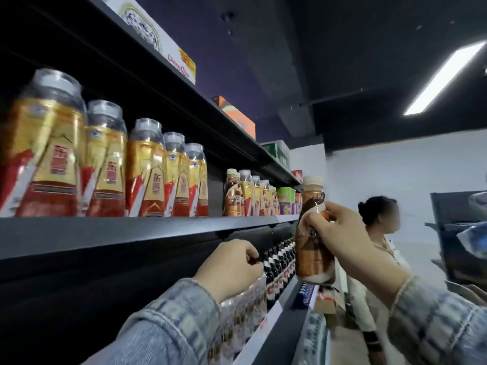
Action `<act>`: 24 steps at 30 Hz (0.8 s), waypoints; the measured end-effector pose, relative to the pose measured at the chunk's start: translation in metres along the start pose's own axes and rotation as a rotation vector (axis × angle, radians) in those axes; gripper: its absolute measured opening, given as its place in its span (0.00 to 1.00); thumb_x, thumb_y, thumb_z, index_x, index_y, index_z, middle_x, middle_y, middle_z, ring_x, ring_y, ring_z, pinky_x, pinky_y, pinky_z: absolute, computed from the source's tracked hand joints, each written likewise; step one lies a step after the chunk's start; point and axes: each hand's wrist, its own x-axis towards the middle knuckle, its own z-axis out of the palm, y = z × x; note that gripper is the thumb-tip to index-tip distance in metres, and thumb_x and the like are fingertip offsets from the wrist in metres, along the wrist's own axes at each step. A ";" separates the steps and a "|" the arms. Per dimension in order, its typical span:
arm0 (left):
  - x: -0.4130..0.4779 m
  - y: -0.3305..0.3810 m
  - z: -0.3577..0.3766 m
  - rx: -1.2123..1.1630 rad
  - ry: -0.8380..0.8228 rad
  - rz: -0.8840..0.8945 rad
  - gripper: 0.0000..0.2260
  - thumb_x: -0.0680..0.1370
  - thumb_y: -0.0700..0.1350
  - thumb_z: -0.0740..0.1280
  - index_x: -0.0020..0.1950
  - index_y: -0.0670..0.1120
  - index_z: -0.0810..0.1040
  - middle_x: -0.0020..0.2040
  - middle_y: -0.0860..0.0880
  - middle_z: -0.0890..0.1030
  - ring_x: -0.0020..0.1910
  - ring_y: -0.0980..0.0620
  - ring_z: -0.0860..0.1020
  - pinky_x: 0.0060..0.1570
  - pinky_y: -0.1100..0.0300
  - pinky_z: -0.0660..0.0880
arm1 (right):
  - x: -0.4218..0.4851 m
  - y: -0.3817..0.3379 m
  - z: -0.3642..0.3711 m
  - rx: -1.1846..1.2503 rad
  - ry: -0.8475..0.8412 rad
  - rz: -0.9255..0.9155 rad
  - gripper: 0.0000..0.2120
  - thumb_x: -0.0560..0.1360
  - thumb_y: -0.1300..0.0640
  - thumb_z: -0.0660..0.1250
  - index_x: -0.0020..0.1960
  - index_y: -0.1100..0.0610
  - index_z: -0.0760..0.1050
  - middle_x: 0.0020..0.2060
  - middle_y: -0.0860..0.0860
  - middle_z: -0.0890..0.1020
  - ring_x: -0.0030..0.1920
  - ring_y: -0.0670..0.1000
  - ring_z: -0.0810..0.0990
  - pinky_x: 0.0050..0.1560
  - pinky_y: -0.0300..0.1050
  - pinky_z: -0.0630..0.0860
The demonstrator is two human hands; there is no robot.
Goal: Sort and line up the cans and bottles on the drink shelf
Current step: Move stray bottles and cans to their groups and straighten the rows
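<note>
Denim-cuffed, my left hand (229,264) curls lower centre, hold unclear | my right hand (342,233) clasps brown cream-capped plastic bottle (308,259) upright, probably for lining up.

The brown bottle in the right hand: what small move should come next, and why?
Probably move it left onto the shelf, into the bare gap beside the matching bottle. The right hand grips the brown bottle in the air, off the shelf, and its like stands there.

ceiling (342,48): dark | light strip (442,77): lit, upper right | far wall (369,167): white
</note>
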 end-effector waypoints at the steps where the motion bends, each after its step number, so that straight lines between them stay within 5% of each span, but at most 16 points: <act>1: 0.021 -0.002 0.007 -0.008 0.016 0.003 0.13 0.77 0.50 0.64 0.60 0.49 0.77 0.55 0.53 0.78 0.53 0.55 0.77 0.53 0.63 0.74 | 0.012 0.018 0.006 -0.013 0.016 -0.021 0.06 0.73 0.61 0.65 0.41 0.64 0.75 0.30 0.51 0.76 0.32 0.48 0.74 0.32 0.39 0.69; 6: 0.126 -0.006 0.021 -0.003 0.127 0.015 0.10 0.77 0.47 0.64 0.54 0.47 0.81 0.48 0.52 0.79 0.46 0.54 0.76 0.44 0.63 0.70 | 0.087 0.094 0.033 -0.033 0.033 -0.046 0.06 0.73 0.61 0.65 0.41 0.65 0.76 0.30 0.51 0.78 0.32 0.48 0.75 0.30 0.37 0.68; 10: 0.195 -0.013 0.020 0.028 0.264 -0.063 0.06 0.76 0.45 0.65 0.47 0.45 0.79 0.49 0.45 0.82 0.44 0.48 0.80 0.42 0.56 0.77 | 0.145 0.134 0.048 -0.014 0.031 -0.080 0.07 0.73 0.61 0.65 0.43 0.66 0.76 0.31 0.52 0.78 0.32 0.48 0.75 0.32 0.39 0.70; 13: 0.243 -0.023 0.019 0.076 0.309 -0.159 0.07 0.74 0.46 0.65 0.48 0.44 0.76 0.49 0.45 0.79 0.40 0.49 0.76 0.36 0.60 0.70 | 0.184 0.162 0.063 0.054 0.009 -0.085 0.08 0.73 0.62 0.65 0.43 0.68 0.75 0.30 0.52 0.77 0.30 0.47 0.75 0.31 0.37 0.73; 18: 0.302 -0.031 0.017 0.302 0.557 -0.355 0.26 0.75 0.49 0.67 0.68 0.40 0.63 0.67 0.40 0.66 0.64 0.41 0.69 0.59 0.49 0.69 | 0.245 0.210 0.094 0.186 -0.031 -0.064 0.06 0.73 0.62 0.65 0.37 0.61 0.74 0.29 0.51 0.78 0.31 0.47 0.78 0.32 0.38 0.75; 24: 0.362 -0.014 0.000 0.774 0.827 -0.247 0.24 0.76 0.55 0.63 0.66 0.41 0.65 0.63 0.40 0.71 0.62 0.41 0.70 0.57 0.47 0.67 | 0.301 0.246 0.124 0.259 -0.124 -0.097 0.08 0.75 0.59 0.65 0.44 0.65 0.75 0.36 0.56 0.82 0.37 0.53 0.82 0.37 0.45 0.79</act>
